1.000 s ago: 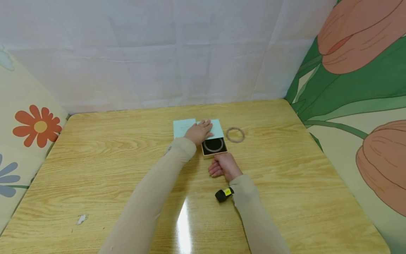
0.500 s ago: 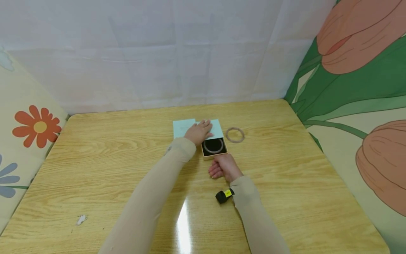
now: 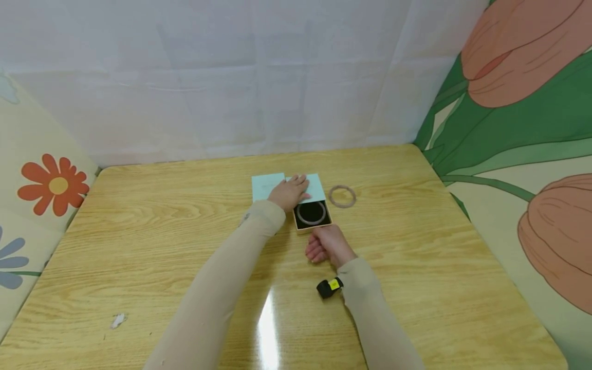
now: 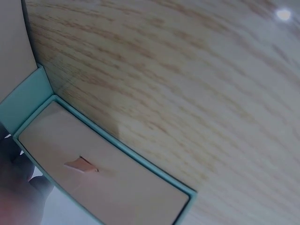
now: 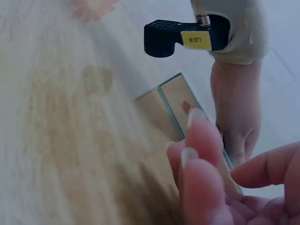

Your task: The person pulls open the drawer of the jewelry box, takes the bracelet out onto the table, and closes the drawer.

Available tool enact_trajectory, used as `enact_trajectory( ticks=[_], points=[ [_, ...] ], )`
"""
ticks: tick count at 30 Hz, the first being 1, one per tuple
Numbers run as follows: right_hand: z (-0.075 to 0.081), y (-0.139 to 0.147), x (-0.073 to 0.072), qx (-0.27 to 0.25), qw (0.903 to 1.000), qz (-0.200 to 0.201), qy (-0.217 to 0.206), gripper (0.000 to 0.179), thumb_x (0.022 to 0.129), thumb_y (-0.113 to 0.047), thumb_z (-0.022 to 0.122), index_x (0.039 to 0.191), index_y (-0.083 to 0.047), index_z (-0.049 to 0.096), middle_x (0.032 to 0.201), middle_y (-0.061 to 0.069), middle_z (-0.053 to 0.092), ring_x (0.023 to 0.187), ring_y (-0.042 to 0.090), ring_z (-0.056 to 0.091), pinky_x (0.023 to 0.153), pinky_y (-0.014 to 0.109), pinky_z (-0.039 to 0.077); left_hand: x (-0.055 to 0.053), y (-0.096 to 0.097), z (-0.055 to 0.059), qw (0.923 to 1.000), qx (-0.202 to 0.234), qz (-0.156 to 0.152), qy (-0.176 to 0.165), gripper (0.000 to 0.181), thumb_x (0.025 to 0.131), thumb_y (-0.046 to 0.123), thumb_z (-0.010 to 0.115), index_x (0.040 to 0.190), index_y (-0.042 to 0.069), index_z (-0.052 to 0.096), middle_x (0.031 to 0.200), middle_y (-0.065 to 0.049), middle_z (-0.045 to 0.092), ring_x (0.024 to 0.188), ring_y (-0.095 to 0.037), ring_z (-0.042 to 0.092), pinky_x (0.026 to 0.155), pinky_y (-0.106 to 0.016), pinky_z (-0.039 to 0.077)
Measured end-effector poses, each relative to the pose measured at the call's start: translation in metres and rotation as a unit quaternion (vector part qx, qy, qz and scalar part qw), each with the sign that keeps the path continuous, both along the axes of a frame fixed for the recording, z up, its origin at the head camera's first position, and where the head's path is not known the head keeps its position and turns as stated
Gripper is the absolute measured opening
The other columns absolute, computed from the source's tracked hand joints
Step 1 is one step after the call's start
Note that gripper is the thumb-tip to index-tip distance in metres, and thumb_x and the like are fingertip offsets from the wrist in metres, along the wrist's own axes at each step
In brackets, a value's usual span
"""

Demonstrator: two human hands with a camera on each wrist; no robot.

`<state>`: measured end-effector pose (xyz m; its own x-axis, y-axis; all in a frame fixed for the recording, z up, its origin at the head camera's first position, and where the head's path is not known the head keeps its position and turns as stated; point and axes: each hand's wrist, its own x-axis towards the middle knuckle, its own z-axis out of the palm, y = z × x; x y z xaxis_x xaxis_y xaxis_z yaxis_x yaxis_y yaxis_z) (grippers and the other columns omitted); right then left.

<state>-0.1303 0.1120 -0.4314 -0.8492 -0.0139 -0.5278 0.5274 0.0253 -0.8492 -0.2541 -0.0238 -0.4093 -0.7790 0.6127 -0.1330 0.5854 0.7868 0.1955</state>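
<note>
A light-blue drawer box (image 3: 316,184) stands near the table's back edge, and my left hand (image 3: 288,193) lies flat on its top with fingers straight. Out of the front comes a tan-edged drawer (image 3: 302,229), lined in black, with a bangle (image 3: 298,215) inside. My right hand (image 3: 330,244) is at the drawer's front edge with curled fingers; the pinched spot is hidden. Beside the drawer, a closed drawer front (image 4: 115,164) with a small pinkish pull tab (image 4: 81,164) shows in the left wrist view. A second bangle (image 3: 343,206) lies right of the box.
Another light-blue box top (image 3: 262,187) sits directly left, close against the first. The wooden table (image 3: 162,231) has a pale chipped patch (image 3: 118,320) at front left. A black wrist camera (image 3: 326,289) hangs by the right sleeve. A white cloth (image 3: 222,92) hangs behind.
My right hand has come slightly nearer to me, and the drawer with the bangle has slid out a little further. The left hand has stayed on the box.
</note>
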Motion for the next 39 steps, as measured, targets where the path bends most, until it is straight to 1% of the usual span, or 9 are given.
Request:
enact_trajectory(
  ticks=[4, 9, 14, 18, 21, 25, 27, 32, 39],
  points=[
    [0.010, 0.000, 0.001, 0.000, 0.9997, -0.006, 0.023, 0.025, 0.093, -0.007, 0.044, 0.082, 0.009, 0.059, 0.058, 0.010, 0.061, 0.043, 0.014, 0.058, 0.038, 0.023, 0.049, 0.001, -0.001, 0.001, 1.0000, -0.002, 0.003, -0.004, 0.058, 0.105, 0.037, 0.036, 0.154, 0.007, 0.028, 0.160, -0.009, 0.018, 0.147, -0.026, 0.013, 0.118, -0.047, 0.015],
    [0.020, -0.001, -0.003, -0.008, 0.9960, -0.031, 0.083, 0.025, 0.098, -0.007, 0.044, 0.096, 0.014, 0.059, 0.062, 0.008, 0.061, 0.047, 0.012, 0.059, 0.043, 0.021, 0.051, 0.003, -0.001, 0.001, 0.9999, -0.004, 0.008, -0.007, 0.058, 0.105, 0.037, 0.036, 0.154, 0.007, 0.027, 0.160, -0.009, 0.017, 0.147, -0.026, 0.013, 0.118, -0.046, 0.015],
    [0.027, -0.003, -0.011, -0.008, 0.9848, -0.068, 0.159, 0.025, 0.098, -0.004, 0.048, 0.105, 0.018, 0.059, 0.068, 0.009, 0.064, 0.052, 0.010, 0.062, 0.050, 0.021, 0.054, 0.001, 0.000, 0.000, 0.9999, -0.006, 0.011, -0.008, 0.058, 0.105, 0.038, 0.035, 0.154, 0.008, 0.027, 0.160, -0.008, 0.017, 0.147, -0.026, 0.012, 0.118, -0.046, 0.015],
    [0.029, -0.004, -0.017, 0.060, 0.9703, -0.071, 0.223, 0.025, 0.099, -0.006, 0.053, 0.110, 0.015, 0.062, 0.085, 0.016, 0.068, 0.068, 0.014, 0.067, 0.064, 0.025, 0.057, 0.001, 0.000, 0.000, 0.9999, -0.006, 0.009, -0.008, 0.057, 0.105, 0.037, 0.035, 0.154, 0.008, 0.027, 0.160, -0.008, 0.017, 0.147, -0.026, 0.013, 0.118, -0.047, 0.015],
    [0.028, -0.004, -0.021, 0.159, 0.9455, -0.037, 0.282, 0.023, 0.097, -0.005, 0.057, 0.109, 0.013, 0.065, 0.096, 0.022, 0.068, 0.084, 0.025, 0.067, 0.076, 0.034, 0.056, 0.002, 0.000, 0.001, 0.9999, -0.002, 0.007, -0.007, 0.057, 0.105, 0.037, 0.036, 0.154, 0.008, 0.028, 0.160, -0.009, 0.018, 0.147, -0.027, 0.014, 0.118, -0.047, 0.015],
    [0.025, -0.005, -0.026, 0.280, 0.8959, 0.050, 0.341, 0.020, 0.094, -0.002, 0.059, 0.106, 0.012, 0.067, 0.099, 0.024, 0.067, 0.094, 0.035, 0.064, 0.084, 0.045, 0.053, 0.003, 0.000, 0.001, 1.0000, 0.002, 0.007, -0.004, 0.058, 0.105, 0.037, 0.037, 0.154, 0.008, 0.027, 0.160, -0.009, 0.018, 0.147, -0.027, 0.014, 0.118, -0.047, 0.015],
    [0.024, -0.006, -0.028, 0.322, 0.8751, 0.098, 0.348, 0.021, 0.094, -0.003, 0.060, 0.108, 0.012, 0.066, 0.104, 0.024, 0.067, 0.100, 0.036, 0.063, 0.088, 0.047, 0.052, 0.003, 0.000, 0.001, 1.0000, 0.002, 0.006, -0.005, 0.058, 0.105, 0.037, 0.037, 0.154, 0.007, 0.027, 0.160, -0.009, 0.018, 0.147, -0.027, 0.014, 0.118, -0.047, 0.014],
    [0.022, -0.012, -0.030, 0.403, 0.8363, 0.190, 0.320, 0.027, 0.095, -0.007, 0.061, 0.117, 0.009, 0.064, 0.119, 0.024, 0.063, 0.114, 0.038, 0.057, 0.098, 0.049, 0.046, 0.003, 0.000, 0.002, 0.9999, -0.004, 0.006, -0.012, 0.058, 0.105, 0.037, 0.035, 0.155, 0.008, 0.025, 0.161, -0.008, 0.016, 0.148, -0.026, 0.011, 0.119, -0.045, 0.012],
    [0.024, -0.020, -0.032, 0.494, 0.7676, 0.241, 0.330, 0.013, 0.091, -0.007, 0.068, 0.096, 0.005, 0.070, 0.094, 0.019, 0.070, 0.093, 0.035, 0.066, 0.084, 0.046, 0.053, 0.001, 0.001, 0.004, 0.9998, -0.015, 0.003, -0.016, 0.059, 0.105, 0.038, 0.034, 0.155, 0.009, 0.023, 0.161, -0.008, 0.014, 0.148, -0.025, 0.009, 0.119, -0.045, 0.010]
  ],
)
